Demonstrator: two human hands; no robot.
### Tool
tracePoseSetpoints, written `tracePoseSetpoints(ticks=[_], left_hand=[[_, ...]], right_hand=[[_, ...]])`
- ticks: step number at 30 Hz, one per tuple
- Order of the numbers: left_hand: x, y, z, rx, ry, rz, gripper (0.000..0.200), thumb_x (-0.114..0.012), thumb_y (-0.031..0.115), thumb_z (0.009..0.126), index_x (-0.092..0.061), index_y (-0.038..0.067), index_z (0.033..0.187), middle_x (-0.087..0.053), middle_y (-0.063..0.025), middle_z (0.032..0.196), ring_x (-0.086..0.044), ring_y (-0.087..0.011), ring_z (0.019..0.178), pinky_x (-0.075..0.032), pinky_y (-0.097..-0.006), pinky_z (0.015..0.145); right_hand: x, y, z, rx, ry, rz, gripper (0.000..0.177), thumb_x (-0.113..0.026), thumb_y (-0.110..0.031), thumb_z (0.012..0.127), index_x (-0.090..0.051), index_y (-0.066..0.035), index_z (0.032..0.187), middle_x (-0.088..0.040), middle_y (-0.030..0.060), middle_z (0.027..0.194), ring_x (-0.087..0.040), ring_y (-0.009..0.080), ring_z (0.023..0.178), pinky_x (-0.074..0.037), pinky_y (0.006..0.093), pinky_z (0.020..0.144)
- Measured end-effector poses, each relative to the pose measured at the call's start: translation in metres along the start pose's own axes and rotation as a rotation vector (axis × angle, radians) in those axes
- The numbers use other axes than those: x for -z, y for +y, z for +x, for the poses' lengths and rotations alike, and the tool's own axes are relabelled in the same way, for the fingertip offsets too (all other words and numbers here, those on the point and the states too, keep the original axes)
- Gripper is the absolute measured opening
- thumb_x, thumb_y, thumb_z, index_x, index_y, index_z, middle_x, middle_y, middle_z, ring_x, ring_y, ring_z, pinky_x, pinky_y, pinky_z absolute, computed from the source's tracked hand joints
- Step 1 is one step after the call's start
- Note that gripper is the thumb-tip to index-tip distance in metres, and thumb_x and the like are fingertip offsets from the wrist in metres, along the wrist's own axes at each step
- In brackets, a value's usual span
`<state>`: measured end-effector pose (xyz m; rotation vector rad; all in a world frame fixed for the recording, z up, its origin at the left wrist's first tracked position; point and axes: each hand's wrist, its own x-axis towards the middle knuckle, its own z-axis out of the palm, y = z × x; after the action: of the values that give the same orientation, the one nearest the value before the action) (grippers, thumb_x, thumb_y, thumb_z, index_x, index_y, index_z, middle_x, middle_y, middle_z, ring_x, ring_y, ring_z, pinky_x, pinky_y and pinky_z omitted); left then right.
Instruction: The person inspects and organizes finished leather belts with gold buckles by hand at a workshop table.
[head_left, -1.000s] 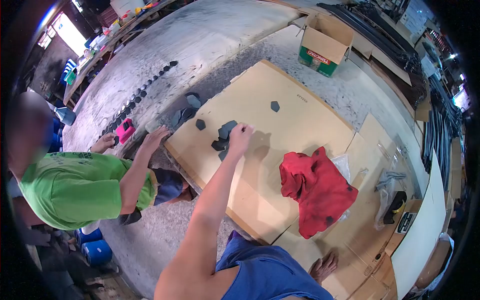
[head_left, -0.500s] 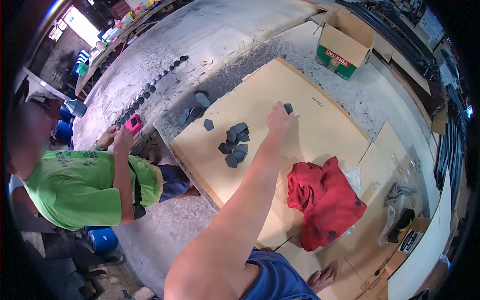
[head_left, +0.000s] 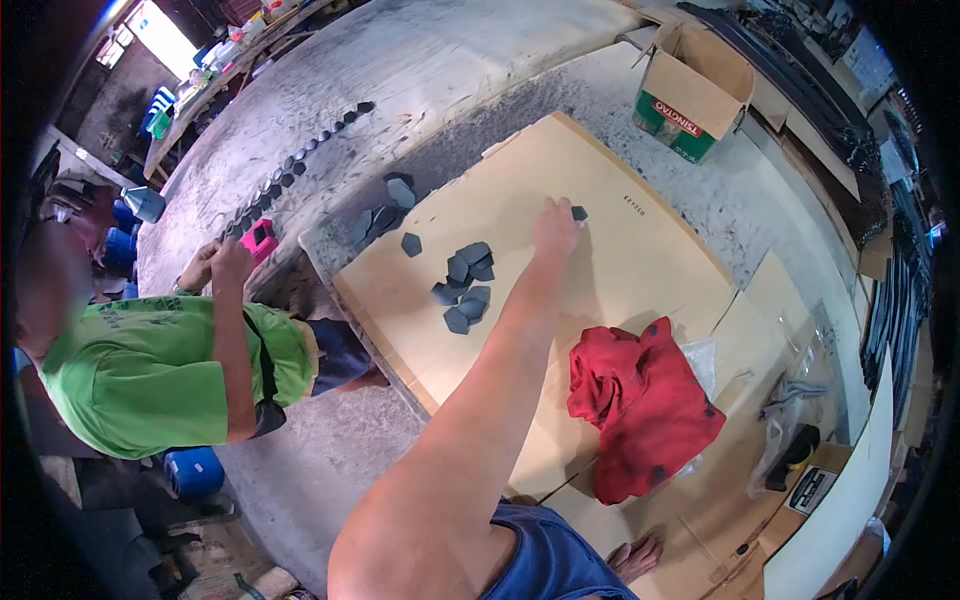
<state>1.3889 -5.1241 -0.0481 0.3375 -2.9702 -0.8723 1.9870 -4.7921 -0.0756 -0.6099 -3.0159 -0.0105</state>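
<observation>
My left hand [head_left: 556,226] reaches out over the tan cardboard sheet [head_left: 600,260], fingers curled together. At its thumb side shows a small dark pentagonal piece [head_left: 579,213], pinched at the fingertips as far as I can see. Left of that arm, several dark grey pentagonal pieces [head_left: 469,267] lie in a loose cluster, with a single piece [head_left: 411,245] apart from them. My right hand [head_left: 637,558] rests on the cardboard near my body, fingers stretched and holding nothing; part of it is hidden. A crumpled red cloth [head_left: 650,410] lies between my hands.
A co-worker in a green shirt [head_left: 150,370] stands at left holding a pink object [head_left: 260,241]. Dark pieces [head_left: 290,170] run in a line across the grey table. More pieces [head_left: 380,220] lie by the sheet's edge. An open carton [head_left: 690,95] stands at the back right.
My left hand has shifted slightly left, and the small dark piece now shows a little farther right of it. The co-worker's hands have moved left and down. My right hand stays put.
</observation>
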Motion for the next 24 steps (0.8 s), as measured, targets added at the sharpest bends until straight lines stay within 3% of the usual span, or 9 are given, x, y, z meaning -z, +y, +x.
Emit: tracePoseSetpoints(ticks=[5, 14, 17, 19, 22, 24], left_hand=[[-0.009, 0.003, 0.004, 0.096, 0.023, -0.045, 0.045, -0.064, 0.031, 0.08, -0.045, 0.006, 0.113, -0.049, -0.0165, 0.112, -0.06, -0.0351, 0.096, -0.05, -0.0435, 0.078], [-0.003, -0.003, -0.001, 0.084, -0.028, -0.082, 0.032, -0.053, 0.019, 0.083, -0.046, 0.009, 0.113, -0.056, -0.0185, 0.106, -0.059, -0.0372, 0.098, -0.047, -0.0485, 0.081], [-0.003, -0.007, -0.012, 0.095, 0.012, -0.224, 0.023, -0.054, 0.02, 0.083, -0.051, 0.007, 0.102, -0.059, -0.0181, 0.099, -0.059, -0.0369, 0.097, -0.047, -0.0482, 0.082], [-0.01, -0.017, -0.023, -0.001, 0.127, -0.401, 0.02, -0.054, 0.021, 0.084, -0.052, 0.004, 0.093, -0.059, -0.0182, 0.098, -0.058, -0.0369, 0.095, -0.045, -0.0467, 0.08], [0.042, -0.022, -0.076, 0.111, 0.106, -0.498, 0.021, -0.054, 0.022, 0.084, -0.053, 0.002, 0.089, -0.058, -0.0192, 0.096, -0.056, -0.0378, 0.09, -0.044, -0.0451, 0.077], [0.06, -0.045, -0.105, 0.098, 0.293, -0.421, 0.022, -0.054, 0.023, 0.085, -0.052, 0.001, 0.088, -0.056, -0.0201, 0.095, -0.053, -0.0379, 0.09, -0.042, -0.0443, 0.075]], right_hand=[[0.006, -0.007, 0.001, -0.024, -0.004, 0.029, 0.063, -0.031, -0.051, 0.092, -0.037, -0.003, 0.133, -0.036, 0.0226, 0.134, -0.033, 0.0388, 0.124, -0.025, 0.0504, 0.103], [0.006, -0.008, 0.005, 0.006, 0.028, 0.055, 0.066, -0.031, -0.054, 0.091, -0.039, -0.003, 0.131, -0.038, 0.0232, 0.133, -0.034, 0.0392, 0.123, -0.026, 0.0517, 0.102], [0.003, -0.007, 0.003, -0.013, 0.03, 0.025, 0.065, -0.031, -0.053, 0.091, -0.04, -0.003, 0.13, -0.039, 0.0236, 0.132, -0.034, 0.0397, 0.122, -0.026, 0.052, 0.101], [0.002, -0.006, 0.002, 0.017, 0.038, -0.017, 0.062, -0.028, -0.048, 0.094, -0.039, 0.003, 0.128, -0.04, 0.0271, 0.129, -0.037, 0.0429, 0.119, -0.028, 0.0548, 0.099], [0.014, -0.018, 0.006, 0.042, 0.024, -0.01, 0.062, -0.027, -0.048, 0.094, -0.04, 0.002, 0.128, -0.04, 0.0275, 0.128, -0.036, 0.0436, 0.119, -0.028, 0.0553, 0.099], [0.012, -0.019, 0.005, 0.014, 0.031, 0.013, 0.062, -0.027, -0.048, 0.094, -0.04, 0.002, 0.128, -0.039, 0.027, 0.129, -0.036, 0.0437, 0.12, -0.028, 0.0554, 0.1]])
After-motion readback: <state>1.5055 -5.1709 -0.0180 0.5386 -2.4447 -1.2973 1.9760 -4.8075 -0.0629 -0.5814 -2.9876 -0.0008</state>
